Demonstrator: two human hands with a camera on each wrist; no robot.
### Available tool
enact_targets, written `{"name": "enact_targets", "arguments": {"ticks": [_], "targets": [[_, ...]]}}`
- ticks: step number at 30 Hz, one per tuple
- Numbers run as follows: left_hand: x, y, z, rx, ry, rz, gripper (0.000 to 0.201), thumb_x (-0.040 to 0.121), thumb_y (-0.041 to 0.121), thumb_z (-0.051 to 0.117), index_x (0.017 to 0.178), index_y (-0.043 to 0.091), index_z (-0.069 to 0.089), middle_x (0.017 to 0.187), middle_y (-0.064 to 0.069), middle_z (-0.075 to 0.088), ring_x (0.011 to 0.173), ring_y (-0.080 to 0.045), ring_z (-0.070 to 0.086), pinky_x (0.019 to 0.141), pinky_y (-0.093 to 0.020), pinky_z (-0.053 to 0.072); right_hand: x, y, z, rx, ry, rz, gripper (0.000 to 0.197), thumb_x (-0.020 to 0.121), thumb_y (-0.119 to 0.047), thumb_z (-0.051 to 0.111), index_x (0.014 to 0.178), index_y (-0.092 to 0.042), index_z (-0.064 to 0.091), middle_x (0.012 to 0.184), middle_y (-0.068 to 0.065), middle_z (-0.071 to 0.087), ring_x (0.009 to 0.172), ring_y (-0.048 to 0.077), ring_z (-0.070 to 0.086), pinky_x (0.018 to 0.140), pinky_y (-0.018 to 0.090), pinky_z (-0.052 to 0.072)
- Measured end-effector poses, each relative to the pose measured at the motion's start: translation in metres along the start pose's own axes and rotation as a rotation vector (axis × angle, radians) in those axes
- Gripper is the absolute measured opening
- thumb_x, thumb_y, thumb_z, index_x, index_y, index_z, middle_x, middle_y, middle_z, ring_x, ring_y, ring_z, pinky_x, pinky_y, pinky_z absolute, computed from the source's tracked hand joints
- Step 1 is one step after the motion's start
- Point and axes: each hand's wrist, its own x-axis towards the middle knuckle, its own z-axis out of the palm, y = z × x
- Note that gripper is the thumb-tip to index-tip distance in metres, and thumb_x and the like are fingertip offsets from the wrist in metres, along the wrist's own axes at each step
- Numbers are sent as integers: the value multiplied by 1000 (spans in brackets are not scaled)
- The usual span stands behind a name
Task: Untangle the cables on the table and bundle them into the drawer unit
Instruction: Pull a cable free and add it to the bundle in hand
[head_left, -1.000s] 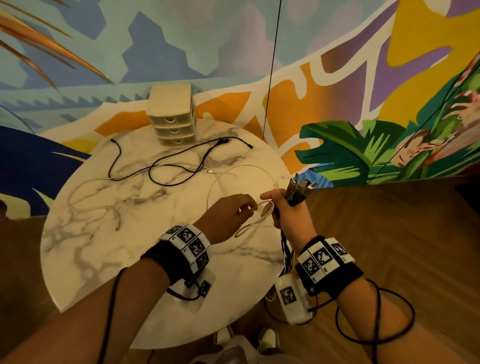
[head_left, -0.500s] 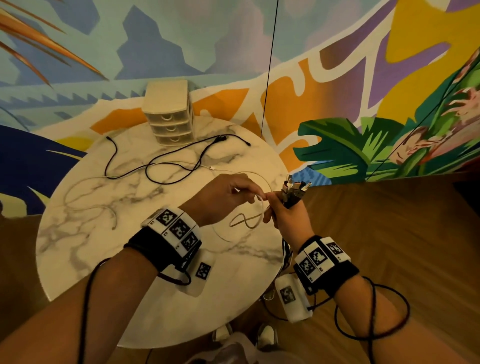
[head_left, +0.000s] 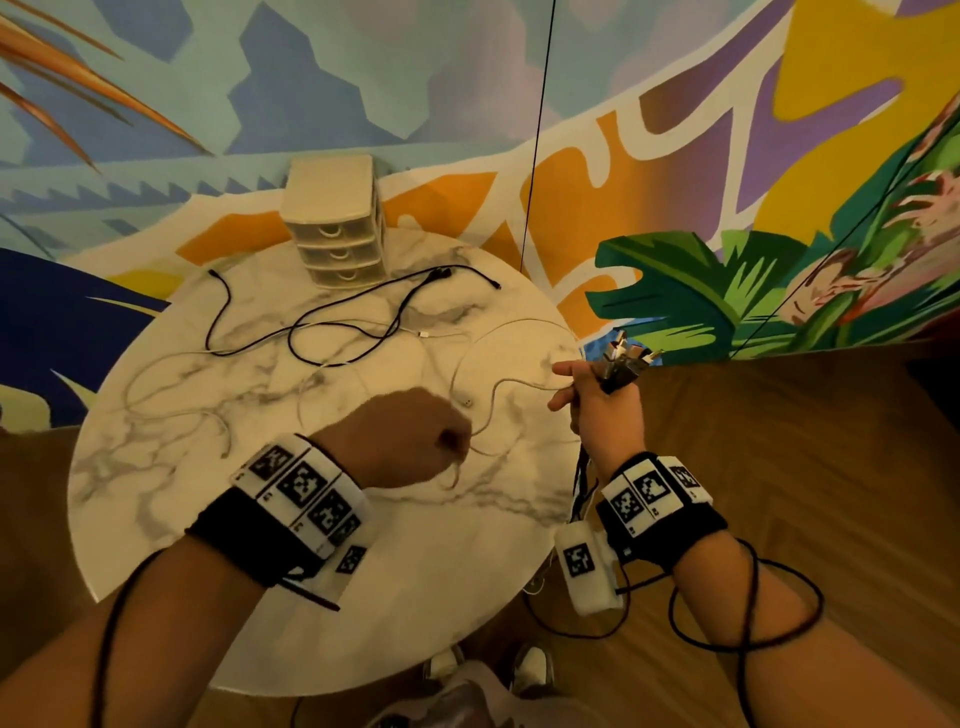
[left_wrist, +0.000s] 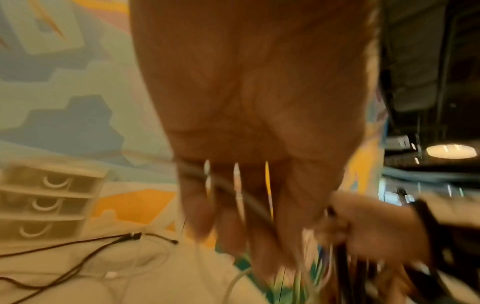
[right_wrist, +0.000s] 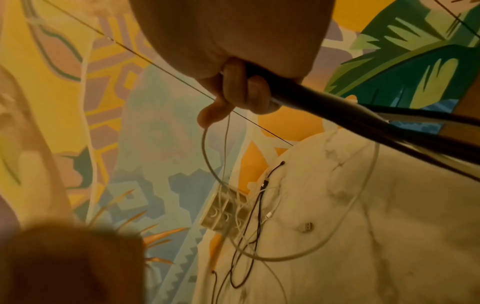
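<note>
While our right hand (head_left: 602, 410) kept its grip closed round a gathered bunch of dark and white cables (head_left: 621, 358), plug ends sticking up out of the fist, our left hand (head_left: 410, 441) was curled tight on a thin white cable (head_left: 511, 384) that ran in a wavy line between the two hands above the round white marble table (head_left: 156, 467). The small cream plastic three-drawer unit (head_left: 337, 234) stood at the far edge of the table, all drawers shut. Just in front of it lay a long black cable (head_left: 358, 301) in loose loops, crossed by more pale cable (head_left: 171, 374) trailing to the left.

We judged the step to be drawing the white cable clear and adding it to the bunch. To do it well, we thought it best to pull slowly, let the cable slide through the left fingers, and watch that its far loop did not snag the black cable.

The right wrist view showed what the head view hid: fingers (right_wrist: 241, 90) wrapped round the dark cords, the white cable hanging from beside them. The left wrist view was blurred, yet showed the drawer fronts with their curved handles (left_wrist: 55, 182).
</note>
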Motion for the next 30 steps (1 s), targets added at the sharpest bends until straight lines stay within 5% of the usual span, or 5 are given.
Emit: {"name": "enact_targets", "arguments": {"ticks": [4, 11, 17, 22, 30], "targets": [[-6, -44, 40, 136, -317, -484, 20, 89, 16, 48, 105, 10, 59, 94, -6, 62, 82, -22, 62, 67, -27, 48, 5, -11, -8, 106, 73, 4, 28, 98, -18, 45, 82, -15, 68, 51, 1, 62, 38, 11, 37, 40, 22, 29], [14, -85, 19, -1208, 1009, -661, 16, 94, 10, 48, 84, 8, 59, 65, -7, 59, 59, -20, 56, 57, -27, 54, 5, -5, -8, 130, 129, 21, 29, 99, -18, 45, 80, -14, 67, 50, -1, 63, 37, 10, 36, 40, 21, 29], [11, -115, 33, 32, 490, -498, 27, 96, 27, 48, 95, 9, 67, 96, -15, 60, 94, -34, 56, 74, -39, 45, 20, -12, -25, 284, 342, 70, 27, 98, -26, 48, 85, -10, 65, 46, -2, 61, 37, 5, 46, 39, 16, 35], [8, -140, 9, 84, 424, -692, 34, 97, 34, 41, 94, 9, 64, 97, -20, 64, 88, -38, 60, 66, -37, 45, 21, -14, -26, 359, 395, 78, 27, 99, -26, 47, 84, -11, 63, 45, -2, 61, 36, 1, 48, 38, 12, 37], [22, -106, -38, 185, 952, -535, 31, 95, 30, 50, 79, 7, 62, 77, -20, 62, 71, -38, 58, 55, -33, 32, 33, -9, -47, 316, 512, 60, 30, 98, -35, 46, 79, -18, 63, 50, -4, 62, 38, 7, 45, 43, 23, 33]]}}
